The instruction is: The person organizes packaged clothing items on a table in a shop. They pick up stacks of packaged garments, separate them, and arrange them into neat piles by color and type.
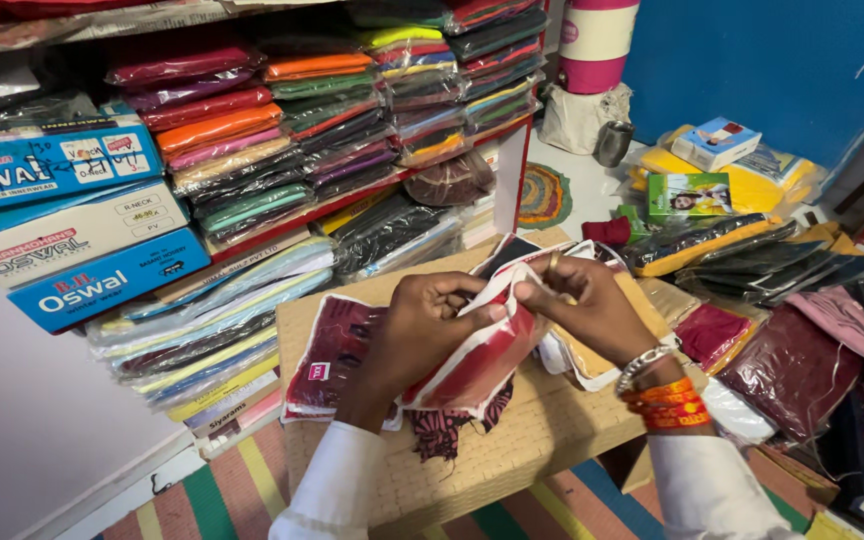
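Red fabric packet [477, 365]: light, limp, slick film; left hand [422, 330] and right hand [592, 305] pinch its white top edge, fingers closed; grip there.

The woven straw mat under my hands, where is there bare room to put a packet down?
The tan woven mat is bare along its near edge, between the left hand and right hand wrists and the striped rug. Its far part is crowded: the red cloth packet the hands hold, maroon packet, and plastic-wrapped fabrics at right.
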{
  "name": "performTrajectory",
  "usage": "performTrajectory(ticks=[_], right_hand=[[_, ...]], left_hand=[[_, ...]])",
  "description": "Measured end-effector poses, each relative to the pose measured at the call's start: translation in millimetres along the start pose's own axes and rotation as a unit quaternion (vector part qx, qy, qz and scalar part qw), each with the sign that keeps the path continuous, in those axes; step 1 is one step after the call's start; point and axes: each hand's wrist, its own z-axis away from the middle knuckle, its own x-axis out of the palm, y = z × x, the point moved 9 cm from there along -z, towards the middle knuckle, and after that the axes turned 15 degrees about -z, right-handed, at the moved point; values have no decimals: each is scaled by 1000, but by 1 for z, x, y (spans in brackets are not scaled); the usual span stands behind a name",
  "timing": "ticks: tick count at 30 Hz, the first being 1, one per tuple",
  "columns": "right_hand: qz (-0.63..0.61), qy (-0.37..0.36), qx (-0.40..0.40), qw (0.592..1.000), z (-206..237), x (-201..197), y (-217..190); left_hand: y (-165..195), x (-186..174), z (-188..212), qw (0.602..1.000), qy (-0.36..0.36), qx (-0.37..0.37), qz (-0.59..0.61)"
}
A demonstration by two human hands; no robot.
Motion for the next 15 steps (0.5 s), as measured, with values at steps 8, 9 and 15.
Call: performTrajectory(ticks=[8,9,15], right_hand=[[-178,83,3,980,3,-4,39],[-170,96,-13,981,3,-2,38],[-133,194,-56,970,5,0,34]], left_hand=[[4,-17,7,989,-5,-4,-148],[11,-22,9,975,34,29,-219],[19,-36,19,964,78,70,-245]])
